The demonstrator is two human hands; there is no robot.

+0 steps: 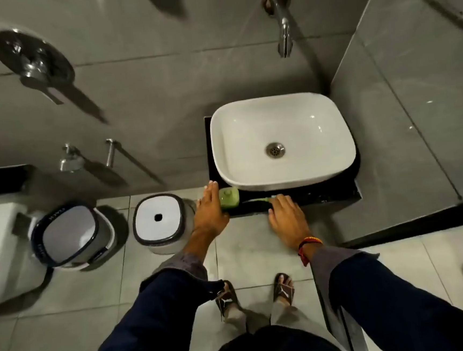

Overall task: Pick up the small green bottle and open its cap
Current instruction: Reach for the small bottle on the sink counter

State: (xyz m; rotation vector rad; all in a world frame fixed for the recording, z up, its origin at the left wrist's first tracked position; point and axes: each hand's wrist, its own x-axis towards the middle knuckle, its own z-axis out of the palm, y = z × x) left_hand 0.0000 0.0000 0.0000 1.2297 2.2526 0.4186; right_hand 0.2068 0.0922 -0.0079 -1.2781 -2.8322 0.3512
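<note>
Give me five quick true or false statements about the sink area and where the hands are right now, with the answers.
1. The green bottle stands on the black counter in front of the white basin. True.
2. The left hand is beside the bottle. True.
3. The bottle is lifted off the counter. False: it rests there.
4. Water runs from the wall spout. False: none is visible.
5. The right hand is inside the basin. False: it rests at the counter's front edge.
</note>
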